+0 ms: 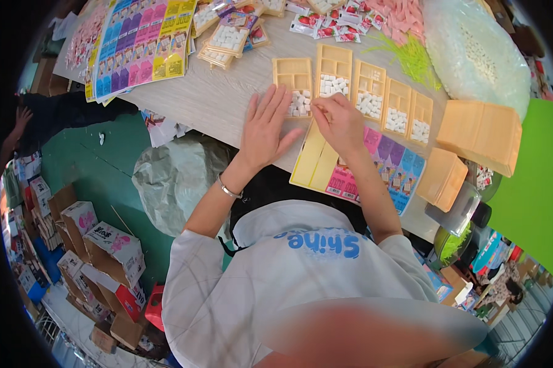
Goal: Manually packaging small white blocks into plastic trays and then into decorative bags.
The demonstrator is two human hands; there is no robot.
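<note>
Several tan compartment trays stand in a row on the table, white pellet-like pieces (333, 84) gathered in their near compartments. My left hand (264, 126) lies flat, fingers stretched out, against the left side of the leftmost tray (292, 64). Between that tray and the taller second tray (335, 54), at their near ends, my right hand (341, 122) has thumb and fingertips pinched together. Whatever sits in the pinch is too small or hidden to make out. Beneath my right forearm, a colourful printed card sheet (313, 162) reaches the table's near edge.
Stacked printed sheets (144, 46), filled packs (230, 38), strawberry-print sachets (338, 23), green shreds (408, 58) and a clear bag (473, 52) lie farther back. Stacked tan trays (480, 132) stand at right. Cardboard boxes (114, 245) and another person's arm (20, 126) are at left.
</note>
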